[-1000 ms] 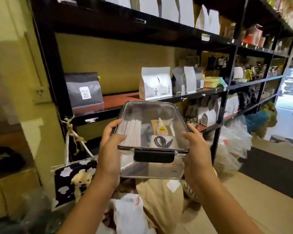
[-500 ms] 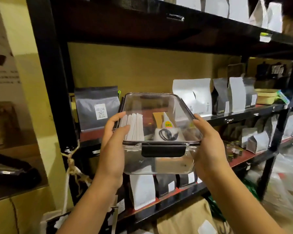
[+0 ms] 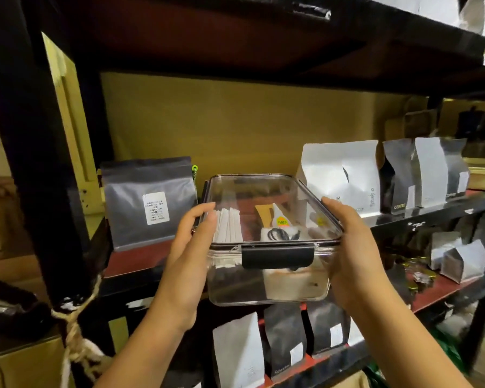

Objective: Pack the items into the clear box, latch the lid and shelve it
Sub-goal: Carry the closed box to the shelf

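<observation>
I hold the clear box [image 3: 266, 284] level in front of the shelf [image 3: 135, 260], its front half past the shelf edge. My left hand [image 3: 189, 253] grips its left side and my right hand [image 3: 350, 247] grips its right side. The clear lid [image 3: 252, 200] is on, and the black latch [image 3: 277, 256] on the near side is down. Through the lid I see a stack of white packets [image 3: 227, 228], a small glue bottle [image 3: 281, 219] with an orange label, a coiled black cable [image 3: 277, 235] and a brown card.
A grey pouch [image 3: 149, 200] stands on the shelf left of the box, and a white pouch [image 3: 345, 175] stands to its right with more grey and white pouches beyond. The black upright post [image 3: 31, 152] is at left. Lower shelves hold more pouches [image 3: 284, 343].
The box has moved forward and closer to the shelf gap between the grey and white pouches. My view has come nearer to the shelf; both hands keep their grip.
</observation>
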